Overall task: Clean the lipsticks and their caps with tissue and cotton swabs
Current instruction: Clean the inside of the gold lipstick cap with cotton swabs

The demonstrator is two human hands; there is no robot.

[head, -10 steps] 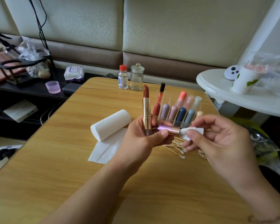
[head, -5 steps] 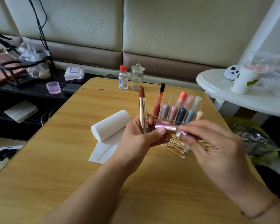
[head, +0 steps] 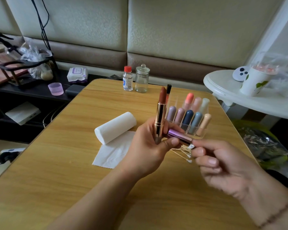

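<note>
Holding two things at once here: the left hand (head: pixel 150 146) is gripping an open lipstick (head: pixel 160 113) upright, gold tube with the brownish-red bullet sticking up, and its thumb and fingers are also curling round a shiny purple cap (head: pixel 179 137) lying crosswise, open end pointing right. The right hand (head: pixel 223 165) is sitting at that open end with its fingers curled, pinching a little wad of white tissue (head: pixel 191 146) right at the cap's mouth — only a sliver of it is showing, and the hand is a bit blurry. Taking the clear lipstick organizer (head: pixel 189 117) as the landmark: both hands are hovering just in front of it, above the wooden table (head: pixel 56 163). A pile of cotton swabs (head: pixel 183 151) is lying in front of the organizer too, partly hidden under the hands. The tissue roll (head: pixel 115 127) is lying on its side left of the organizer with one sheet (head: pixel 113 153) trailing out toward the camera. Behind the organizer, near the far table edge, a small red-capped bottle (head: pixel 127 78) and a lidded glass jar (head: pixel 142 78) are standing just beside each other.
</note>
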